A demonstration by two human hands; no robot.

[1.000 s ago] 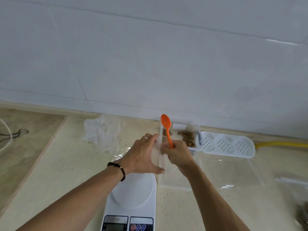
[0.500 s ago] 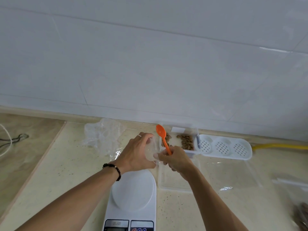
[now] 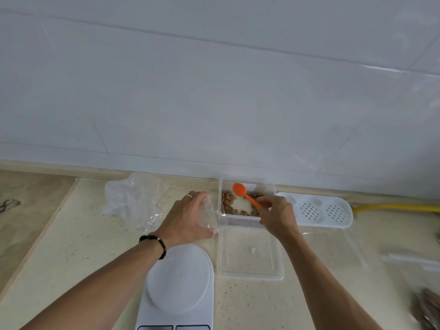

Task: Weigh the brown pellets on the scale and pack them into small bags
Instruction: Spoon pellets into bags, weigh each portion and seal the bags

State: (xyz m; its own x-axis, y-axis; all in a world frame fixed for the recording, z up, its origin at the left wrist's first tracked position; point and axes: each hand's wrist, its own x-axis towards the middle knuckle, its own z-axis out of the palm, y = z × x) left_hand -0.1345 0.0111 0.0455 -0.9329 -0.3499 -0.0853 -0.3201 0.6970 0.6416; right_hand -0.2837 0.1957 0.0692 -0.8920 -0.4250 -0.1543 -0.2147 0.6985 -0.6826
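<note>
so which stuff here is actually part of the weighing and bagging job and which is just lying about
In use:
right hand with orange spoon
left hand with small bag
pellet container
brown pellets
scale

Lying about:
perforated white tray
clear lid
crumpled plastic
yellow hose

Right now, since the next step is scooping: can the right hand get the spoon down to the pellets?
Probably yes. The right hand pinches the spoon over the open container, with the pellets uncovered beneath and nothing between. The left hand holds the bag beside it.
</note>
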